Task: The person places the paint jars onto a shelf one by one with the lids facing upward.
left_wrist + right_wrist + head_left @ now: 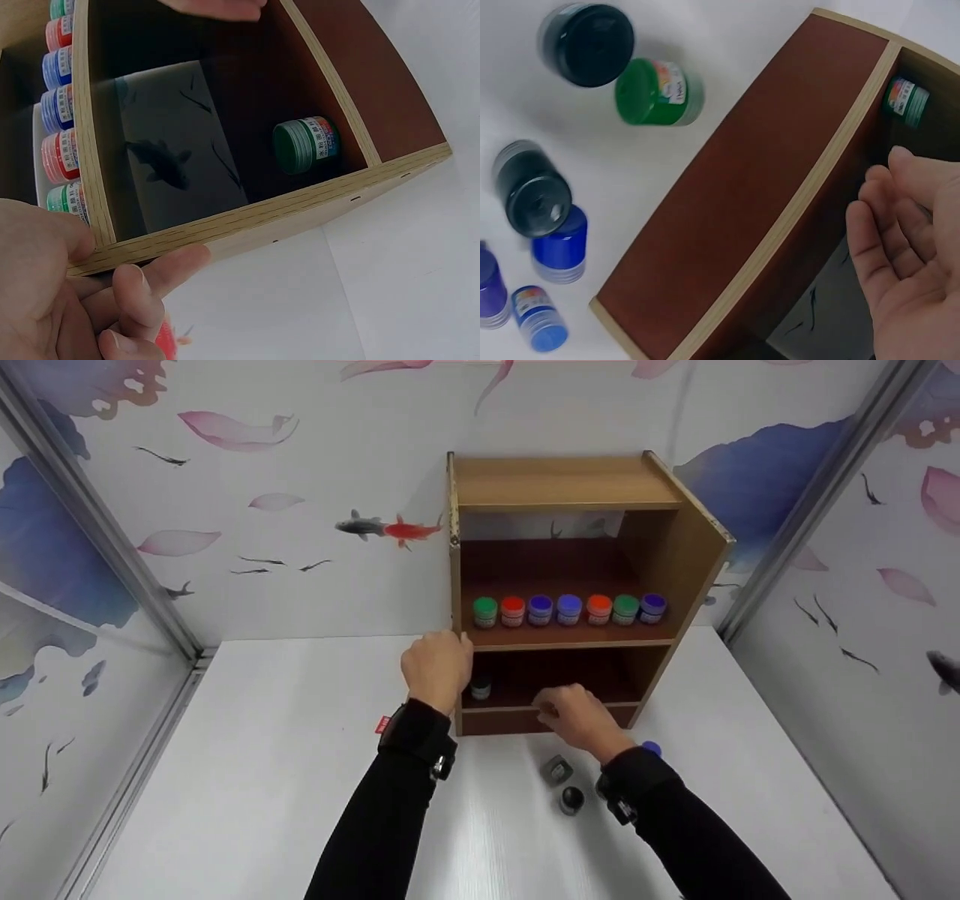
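Steadying the light-brown wooden shelf unit (566, 480) looks like the work of your left hand (437, 664), which grips the front edge of its left side panel, thumb towards the inside and index finger along the outer face. Your right hand (576, 714) holds nothing; its fingers are loosely bent at the lower compartment.

There, a squat green paint jar with a white label (307, 145) stands upright near the left panel, just behind the front lip. A row of seven green, red and blue lidded jars (568, 610) lines the shelf above, close to its front edge.

To place well, I'd grip each jar round its sides, lift it over the lip, and lower it base first beside its neighbour. Let your left grip be firm but gentle, since a jolt could tip that row. Mind your right sleeve: a dark, near-black jar (571, 801) stands near that forearm, and a green-lidded jar lying on its side (649, 97) could roll if brushed.
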`<control>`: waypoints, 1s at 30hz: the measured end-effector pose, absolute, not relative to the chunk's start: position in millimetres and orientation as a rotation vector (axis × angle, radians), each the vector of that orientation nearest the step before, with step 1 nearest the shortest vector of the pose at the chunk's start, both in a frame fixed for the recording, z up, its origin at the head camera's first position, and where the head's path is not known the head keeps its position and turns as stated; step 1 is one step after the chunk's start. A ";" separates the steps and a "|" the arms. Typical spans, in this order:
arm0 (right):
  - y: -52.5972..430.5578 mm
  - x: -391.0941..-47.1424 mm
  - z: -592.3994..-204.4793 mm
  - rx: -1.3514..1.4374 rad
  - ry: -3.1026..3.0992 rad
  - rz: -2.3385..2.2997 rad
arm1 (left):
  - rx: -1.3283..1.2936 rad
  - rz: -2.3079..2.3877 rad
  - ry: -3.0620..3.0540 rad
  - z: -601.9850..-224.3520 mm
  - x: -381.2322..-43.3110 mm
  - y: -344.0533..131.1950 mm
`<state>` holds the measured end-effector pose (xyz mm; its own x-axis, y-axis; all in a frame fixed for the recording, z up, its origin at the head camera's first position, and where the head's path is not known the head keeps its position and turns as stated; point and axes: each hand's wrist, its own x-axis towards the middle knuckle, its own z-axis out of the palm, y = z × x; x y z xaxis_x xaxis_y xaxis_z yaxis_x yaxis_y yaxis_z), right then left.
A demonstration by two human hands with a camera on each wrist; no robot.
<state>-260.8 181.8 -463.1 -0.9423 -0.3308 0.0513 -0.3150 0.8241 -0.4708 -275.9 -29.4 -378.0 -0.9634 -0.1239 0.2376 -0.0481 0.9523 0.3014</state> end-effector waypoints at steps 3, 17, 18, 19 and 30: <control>187.9 -258.5 -467.0 -0.477 2.936 -0.693 | 0.127 -0.425 -2.856 -377.8 -277.6 -31.0; 200.7 -235.6 -498.4 -0.327 2.932 -0.488 | 0.094 -0.417 -2.828 -378.0 -273.0 -29.9; 200.7 -234.8 -499.9 -0.326 2.926 -0.487 | 0.089 -0.413 -2.823 -378.0 -272.5 -29.9; 200.7 -234.2 -501.7 -0.325 2.925 -0.489 | 0.089 -0.412 -2.820 -378.1 -272.2 -29.8; 191.2 -232.2 -520.6 -0.215 2.923 -0.580 | 0.091 -0.393 -2.809 -378.0 -272.3 -29.2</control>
<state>-232.2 191.2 -520.6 -0.9778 -0.1698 -0.1226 -0.1102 0.9148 -0.3886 -272.3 -29.2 -378.0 -0.9523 -0.1032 0.2871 -0.0205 0.9605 0.2774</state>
